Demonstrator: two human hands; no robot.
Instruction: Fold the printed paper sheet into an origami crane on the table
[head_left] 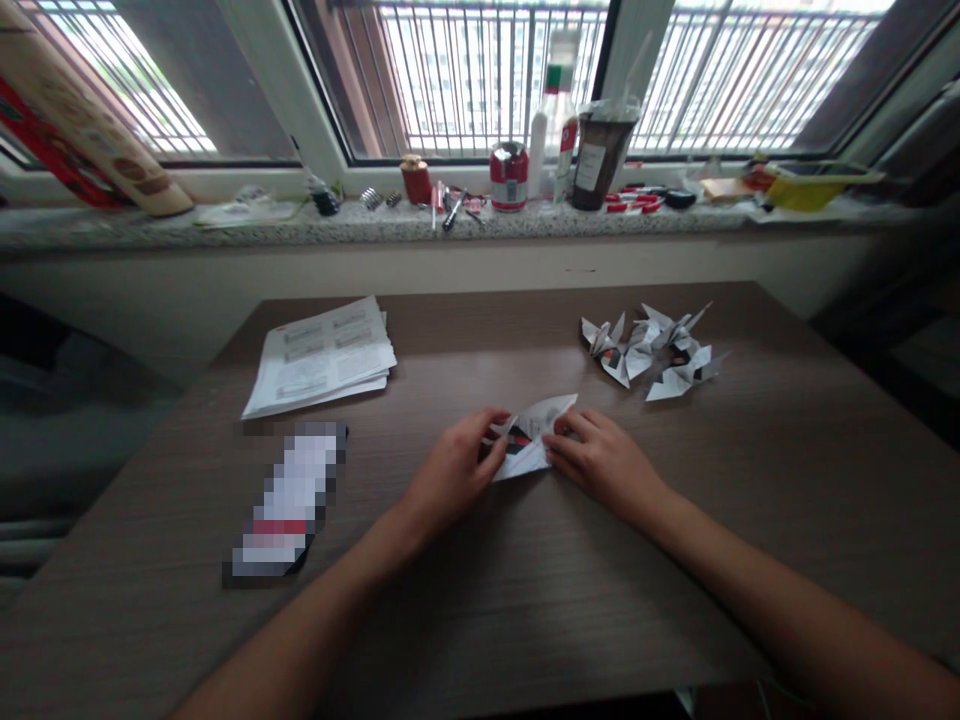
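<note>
- My two bare forearms come in from the bottom edge, closest to the head camera, and meet in the middle of the brown tabletop (480, 610).
- My left hand (454, 470) pinches the left side of a small paper piece (534, 440) between thumb and fingers.
- My right hand (600, 460) holds the right side of the same paper piece, fingertips bent down on it.
- The paper piece lies low on the tabletop between both hands. It is white with some red and black print, and one pointy corner sticks up and away from me.
- I think this piece is only partly folded, because it looks flatter than the others.
- A pile of folded paper shapes (656, 355) sits well apart, farther back on the right. Those look done to me.
- A stack of flat printed sheets (322, 355) lies back on the left, not folded.
- A blurred flat thing (289, 510) lies near my left arm.
- On the windowsill (225, 228) stand a red can (509, 177), a white bottle (551, 130) and a dark cup (600, 150) with a cover on top.
- A yellow tub (810, 185) sits at the right end of the windowsill.
- I cannot tell what is inside the cup, the can or the tub.
</note>
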